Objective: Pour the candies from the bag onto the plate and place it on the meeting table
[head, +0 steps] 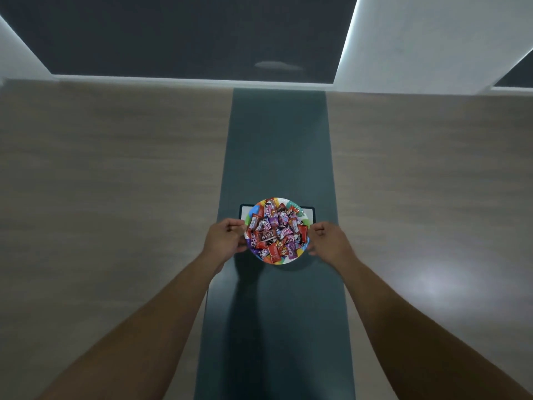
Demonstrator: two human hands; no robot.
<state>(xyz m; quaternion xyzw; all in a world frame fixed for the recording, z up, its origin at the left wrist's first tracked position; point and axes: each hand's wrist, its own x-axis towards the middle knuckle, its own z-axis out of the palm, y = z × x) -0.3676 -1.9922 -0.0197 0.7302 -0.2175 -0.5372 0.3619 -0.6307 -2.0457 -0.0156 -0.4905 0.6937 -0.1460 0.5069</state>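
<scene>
1. a person's two bare arms reach forward over a long wooden meeting table [115, 174]; a dark teal strip [278, 145] runs down its middle, away from the camera.
2. a colourful paper plate [291, 260] sits between the two hands, over the teal strip; its far edge overlaps a pale rectangular panel [310, 212] set in the strip, just beyond the fingertips.
3. the plate is heaped with wrapped candies [277, 232], mostly red, purple and pink wrappers, piled in the middle and reaching close to the rim on every side.
4. the left hand [225, 238] is at the plate's left rim; its fingers [240, 246] curl narrowly around the edge, thumb on top near the candies, so it holds the plate.
5. the right hand [327, 239] is at the plate's right rim; its fingers [313, 249] are loosely curled and touch or nearly touch the edge; the view is too blurred there to say whether they grip it.
6. it seems the plate rests on the table, since a shadow lies tight under its near edge, though this is hard to confirm from above.
7. beyond the far end of the table is a dark wall [187, 33], with lit white panels [427, 39] to the right.
</scene>
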